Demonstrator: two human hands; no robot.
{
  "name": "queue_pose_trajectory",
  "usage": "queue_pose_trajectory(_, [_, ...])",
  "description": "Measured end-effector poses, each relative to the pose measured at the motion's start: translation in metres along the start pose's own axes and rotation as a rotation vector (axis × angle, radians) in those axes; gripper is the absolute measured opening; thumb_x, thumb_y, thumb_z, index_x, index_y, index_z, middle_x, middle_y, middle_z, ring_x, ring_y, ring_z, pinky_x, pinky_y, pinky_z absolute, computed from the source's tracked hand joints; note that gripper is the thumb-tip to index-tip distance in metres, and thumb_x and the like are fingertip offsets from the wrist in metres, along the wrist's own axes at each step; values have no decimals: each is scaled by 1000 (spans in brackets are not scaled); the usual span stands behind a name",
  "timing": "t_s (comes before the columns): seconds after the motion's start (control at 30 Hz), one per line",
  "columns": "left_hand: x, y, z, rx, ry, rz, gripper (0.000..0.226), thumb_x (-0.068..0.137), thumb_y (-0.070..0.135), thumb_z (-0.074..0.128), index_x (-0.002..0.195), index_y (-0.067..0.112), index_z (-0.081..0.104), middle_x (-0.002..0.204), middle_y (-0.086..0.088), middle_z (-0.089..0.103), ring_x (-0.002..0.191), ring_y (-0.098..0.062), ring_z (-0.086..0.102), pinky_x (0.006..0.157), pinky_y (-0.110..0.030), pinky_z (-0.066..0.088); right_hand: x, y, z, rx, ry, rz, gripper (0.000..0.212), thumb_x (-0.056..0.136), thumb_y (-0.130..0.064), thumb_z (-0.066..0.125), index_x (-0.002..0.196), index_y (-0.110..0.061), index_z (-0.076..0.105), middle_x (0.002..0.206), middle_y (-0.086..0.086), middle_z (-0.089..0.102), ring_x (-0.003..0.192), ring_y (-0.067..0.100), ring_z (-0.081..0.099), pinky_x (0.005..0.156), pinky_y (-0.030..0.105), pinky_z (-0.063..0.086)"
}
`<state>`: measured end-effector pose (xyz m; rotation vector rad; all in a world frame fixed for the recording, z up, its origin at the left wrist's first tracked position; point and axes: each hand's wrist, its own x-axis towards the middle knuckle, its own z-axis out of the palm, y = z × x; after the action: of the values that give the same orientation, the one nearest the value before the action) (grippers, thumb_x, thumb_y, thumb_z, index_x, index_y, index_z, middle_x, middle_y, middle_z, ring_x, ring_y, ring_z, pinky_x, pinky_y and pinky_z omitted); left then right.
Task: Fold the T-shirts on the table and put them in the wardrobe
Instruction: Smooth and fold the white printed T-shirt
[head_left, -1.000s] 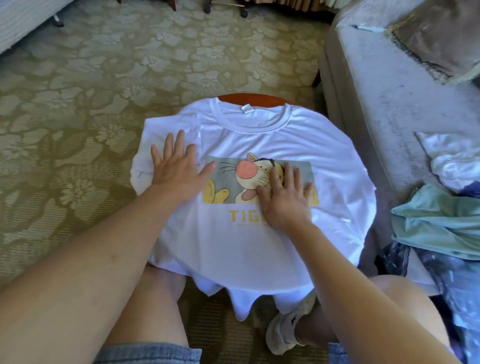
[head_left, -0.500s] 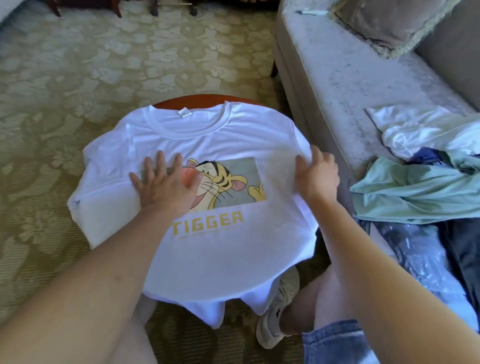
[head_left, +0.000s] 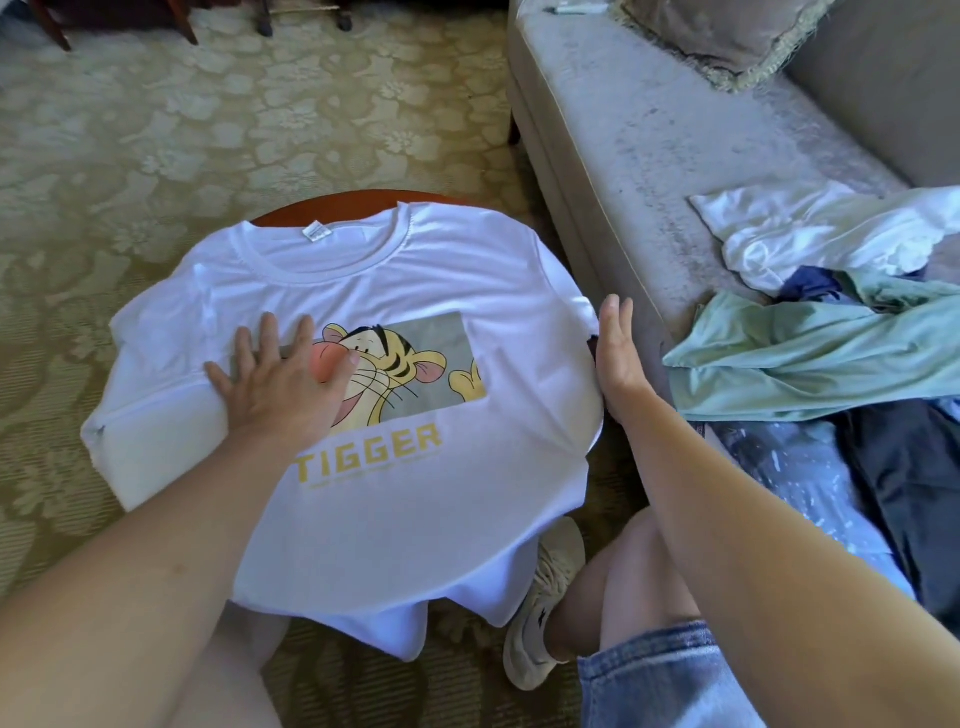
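Spread face up over a round, red-brown wooden desk (head_left: 363, 203): white smooth T-shirt (head_left: 415, 291), ribbed neck, tiger print, yellow lettering, hem draping off. Pressed by flat left hand (head_left: 283, 384), fingers splayed. Touched at right edge by straight-fingered right hand (head_left: 618, 353).

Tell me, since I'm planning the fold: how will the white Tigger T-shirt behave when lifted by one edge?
Probably floppy: the T-shirt droops limp over the table rim. Likely light and thin, lying flat under the left hand. It might slide off if tugged, as much overhangs.
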<state>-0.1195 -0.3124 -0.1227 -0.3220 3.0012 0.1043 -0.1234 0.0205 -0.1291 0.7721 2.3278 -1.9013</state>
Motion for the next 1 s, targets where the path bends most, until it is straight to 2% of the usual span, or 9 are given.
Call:
queue_pose_trajectory(0.1, [0, 0, 0, -3, 11, 1, 79, 87, 77, 17, 154, 37, 8, 164, 0, -3, 150, -26, -5, 116, -61, 0, 10, 3, -4, 44, -2, 53, 78, 95, -68, 26, 155, -30, -6, 160, -5, 19, 143, 21, 29, 118, 43, 21])
queue_pose_trajectory(0.23, [0, 0, 1, -3, 25, 2, 77, 87, 76, 19, 154, 37, 10, 164, 0, -1, 150, -25, -4, 116, -61, 0, 26, 11, -12, 108, 59, 124, 102, 74, -80, 34, 156, -28, 2, 154, -2, 31, 138, 24, 39, 117, 47, 25])
queue_pose_trajectory(0.3, [0, 0, 2, -7, 29, 2, 77, 87, 75, 20, 153, 37, 10, 164, 0, 0, 150, -26, -4, 116, -61, 1, 26, 3, -10, 81, 100, 94, 90, 86, -71, 35, 156, -23, 5, 151, 1, 34, 137, 27, 41, 117, 44, 25])
queue_pose_trajectory(0.4, [0, 0, 2, -9, 33, 5, 76, 88, 75, 19, 153, 36, 11, 163, -1, 0, 149, -26, -3, 116, -61, 2, 23, -13, -5, -135, 176, -57, 74, 97, -58, 36, 156, -22, 8, 157, 11, 28, 142, 30, 31, 112, 36, 24])
queue_pose_trajectory(0.5, [-1, 0, 1, -3, 30, 8, 76, 88, 74, 17, 154, 36, 9, 164, -1, -1, 149, -27, -4, 116, -61, 2, 10, -42, 9, -390, 169, -407, 72, 98, -48, 44, 155, -14, 16, 145, 25, 39, 134, 37, 37, 106, 35, 29])
queue_pose_trajectory(0.63, [-2, 1, 0, -13, 32, 15, 77, 88, 74, 17, 154, 35, 10, 163, -2, -1, 149, -28, -4, 116, -61, 1, -16, -72, 52, -1037, -127, -734, 76, 94, -60, 40, 154, -17, 22, 146, 28, 36, 140, 39, 26, 114, 52, 20])
queue_pose_trajectory(0.73, [-1, -1, -1, -17, 28, 14, 78, 87, 76, 17, 154, 35, 10, 163, -2, 0, 149, -28, -4, 115, -62, 1, -40, -60, 80, -1214, -451, -794, 53, 89, -62, 52, 132, -33, 58, 160, 6, 22, 147, 24, 17, 119, 50, 6])
queue_pose_trajectory(0.83, [-1, 0, 0, -28, 39, 23, 78, 87, 77, 16, 153, 36, 12, 163, -3, 0, 149, -29, -4, 115, -62, 1, -51, -44, 91, -989, -360, -897, 29, 88, -41, 62, 100, -18, 76, 138, 10, 56, 125, 33, 51, 108, 43, 33])
queue_pose_trajectory(1.0, [-2, -1, 1, -55, 52, 37, 79, 86, 77, 15, 153, 35, 12, 163, -4, 1, 149, -30, -4, 115, -63, 0, -41, -39, 100, -1030, -140, -785, 46, 86, -21, 59, 129, -7, 57, 128, 14, 58, 108, 38, 52, 90, 46, 47])
